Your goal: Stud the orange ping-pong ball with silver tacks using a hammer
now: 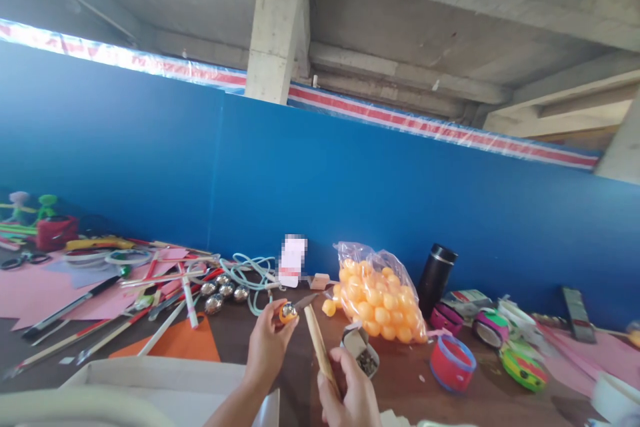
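My left hand [270,340] is closed around a shiny silver ball [289,311], with some orange showing beneath it between the fingers. My right hand [350,390] grips the pale wooden handle of a hammer [319,347]. Its dark, tapering head lies right beside the silver ball; whether they touch I cannot tell. Several more silver balls [214,303] sit on the table behind and left of my left hand. Just beyond my right hand stands a small open tin [367,361] with small dark pieces in it.
A clear bag of orange balls [380,303] and a black bottle [436,273] stand ahead by the blue partition [350,193]. At right lie a red tape roll [453,363] and a green toy car [524,365]. A white box [165,373], orange paper [200,340] and sticks lie left.
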Available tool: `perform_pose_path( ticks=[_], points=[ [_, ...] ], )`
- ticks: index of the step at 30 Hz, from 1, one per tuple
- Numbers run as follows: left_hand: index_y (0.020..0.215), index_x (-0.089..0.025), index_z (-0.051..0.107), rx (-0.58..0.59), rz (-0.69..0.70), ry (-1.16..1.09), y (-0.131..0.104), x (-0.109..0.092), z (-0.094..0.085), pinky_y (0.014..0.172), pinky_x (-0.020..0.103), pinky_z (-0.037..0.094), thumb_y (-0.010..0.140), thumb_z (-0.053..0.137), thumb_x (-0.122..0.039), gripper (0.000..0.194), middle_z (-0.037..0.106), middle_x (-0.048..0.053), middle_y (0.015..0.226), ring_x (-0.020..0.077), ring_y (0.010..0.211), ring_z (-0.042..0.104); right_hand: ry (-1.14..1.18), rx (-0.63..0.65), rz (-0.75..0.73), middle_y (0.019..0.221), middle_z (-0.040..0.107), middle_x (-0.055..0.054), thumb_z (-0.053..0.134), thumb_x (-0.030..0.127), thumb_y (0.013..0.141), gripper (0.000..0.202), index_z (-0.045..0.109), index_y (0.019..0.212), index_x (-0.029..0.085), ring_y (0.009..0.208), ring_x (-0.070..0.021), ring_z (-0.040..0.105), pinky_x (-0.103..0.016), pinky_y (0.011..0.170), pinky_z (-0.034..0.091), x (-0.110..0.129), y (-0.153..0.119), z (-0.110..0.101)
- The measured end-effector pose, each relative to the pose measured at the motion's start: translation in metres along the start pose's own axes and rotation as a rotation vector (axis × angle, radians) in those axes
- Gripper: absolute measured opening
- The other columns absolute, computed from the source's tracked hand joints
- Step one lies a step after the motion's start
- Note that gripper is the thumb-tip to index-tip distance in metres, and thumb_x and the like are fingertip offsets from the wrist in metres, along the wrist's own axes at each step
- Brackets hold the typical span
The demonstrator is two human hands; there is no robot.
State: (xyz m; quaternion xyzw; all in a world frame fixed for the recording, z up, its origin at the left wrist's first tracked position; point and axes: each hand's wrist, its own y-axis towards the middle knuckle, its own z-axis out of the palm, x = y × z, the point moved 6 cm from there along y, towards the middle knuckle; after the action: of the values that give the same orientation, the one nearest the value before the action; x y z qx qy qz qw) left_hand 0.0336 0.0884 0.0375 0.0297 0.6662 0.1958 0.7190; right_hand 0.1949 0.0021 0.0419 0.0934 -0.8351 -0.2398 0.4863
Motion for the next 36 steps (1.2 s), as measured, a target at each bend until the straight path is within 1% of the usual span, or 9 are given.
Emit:
perform_pose_path(
  ticks=[2, 6, 12, 15, 20, 25, 29, 33, 36],
  points=[
    [0.093, -0.018, 0.061, -0.005, -0.003, -0.003, 0.0, 0.0, 0.0, 0.07, 0.034, 0.051, 0.059, 0.07, -0.039, 0.04, 0.069, 0.006, 0.084, 0.0226, 0.075, 0.067, 0.013, 0.006, 0.012, 0.049, 0.048, 0.004, 0.048, 0.03, 0.072, 0.012, 0.048, 0.08, 0.022, 0.046, -0.0147, 0.052, -0.02, 0.038, 0.039, 0.0, 0.0, 0.001],
    [0.094, -0.018, 0.06, -0.008, -0.024, -0.008, 0.0, 0.002, 0.0, 0.065, 0.033, 0.052, 0.06, 0.069, -0.04, 0.042, 0.069, 0.006, 0.083, 0.0224, 0.071, 0.068, 0.059, 0.066, 0.093, 0.047, 0.045, 0.007, 0.049, 0.031, 0.073, 0.012, 0.047, 0.081, 0.022, 0.034, -0.0115, 0.045, -0.019, 0.032, 0.035, 0.0, -0.002, 0.003],
    [0.095, -0.018, 0.059, 0.015, -0.028, -0.015, 0.001, 0.003, 0.0, 0.072, 0.033, 0.051, 0.061, 0.069, -0.037, 0.041, 0.07, 0.008, 0.09, 0.023, 0.077, 0.068, 0.161, 0.018, 0.148, 0.054, 0.05, 0.004, 0.046, 0.039, 0.078, 0.022, 0.047, 0.089, 0.02, 0.033, -0.0102, 0.045, -0.019, 0.029, 0.033, 0.002, -0.001, -0.004],
    [0.095, -0.018, 0.059, 0.013, -0.037, -0.018, 0.002, 0.005, 0.0, 0.071, 0.033, 0.051, 0.061, 0.069, -0.038, 0.041, 0.07, 0.007, 0.089, 0.0229, 0.075, 0.068, 0.16, 0.046, 0.137, 0.051, 0.047, 0.006, 0.047, 0.038, 0.077, 0.021, 0.046, 0.087, 0.02, 0.032, -0.0103, 0.044, -0.019, 0.029, 0.033, 0.002, -0.001, -0.001],
    [0.1, -0.018, 0.057, 0.003, -0.049, -0.026, 0.003, 0.011, 0.0, 0.071, 0.033, 0.051, 0.062, 0.068, -0.036, 0.043, 0.069, 0.008, 0.092, 0.0221, 0.076, 0.068, 0.061, 0.077, 0.099, 0.052, 0.048, 0.005, 0.05, 0.027, 0.072, 0.012, 0.047, 0.082, 0.021, 0.033, -0.0107, 0.047, -0.018, 0.031, 0.037, 0.003, -0.003, 0.004],
    [0.099, -0.018, 0.057, 0.013, -0.044, -0.02, 0.004, 0.013, 0.001, 0.071, 0.033, 0.051, 0.063, 0.067, -0.037, 0.041, 0.068, 0.008, 0.093, 0.0219, 0.075, 0.067, 0.125, 0.078, 0.109, 0.051, 0.045, 0.006, 0.047, 0.031, 0.076, 0.012, 0.045, 0.082, 0.021, 0.033, -0.0101, 0.045, -0.018, 0.031, 0.036, 0.002, -0.003, 0.004],
    [0.1, -0.018, 0.056, 0.005, -0.046, -0.007, 0.004, 0.013, -0.001, 0.071, 0.034, 0.05, 0.063, 0.067, -0.035, 0.041, 0.067, 0.007, 0.092, 0.0223, 0.076, 0.067, 0.063, 0.082, 0.132, 0.051, 0.047, 0.006, 0.049, 0.028, 0.074, 0.01, 0.046, 0.08, 0.021, 0.032, -0.01, 0.047, -0.017, 0.031, 0.036, -0.003, -0.002, 0.005],
    [0.099, -0.019, 0.056, 0.02, -0.043, -0.013, 0.004, 0.014, 0.001, 0.07, 0.034, 0.05, 0.064, 0.067, -0.037, 0.041, 0.067, 0.008, 0.093, 0.0216, 0.074, 0.066, 0.122, 0.078, 0.108, 0.052, 0.046, 0.006, 0.048, 0.031, 0.076, 0.015, 0.046, 0.085, 0.02, 0.033, -0.0103, 0.046, -0.019, 0.031, 0.036, -0.004, -0.002, 0.006],
    [0.099, -0.019, 0.056, 0.022, -0.044, -0.025, 0.004, 0.015, 0.002, 0.071, 0.034, 0.05, 0.064, 0.068, -0.035, 0.041, 0.067, 0.008, 0.093, 0.0215, 0.074, 0.067, 0.106, 0.093, 0.107, 0.053, 0.046, 0.006, 0.048, 0.03, 0.075, 0.014, 0.046, 0.084, 0.02, 0.033, -0.0106, 0.046, -0.019, 0.031, 0.037, -0.004, -0.003, 0.007]
  ],
)
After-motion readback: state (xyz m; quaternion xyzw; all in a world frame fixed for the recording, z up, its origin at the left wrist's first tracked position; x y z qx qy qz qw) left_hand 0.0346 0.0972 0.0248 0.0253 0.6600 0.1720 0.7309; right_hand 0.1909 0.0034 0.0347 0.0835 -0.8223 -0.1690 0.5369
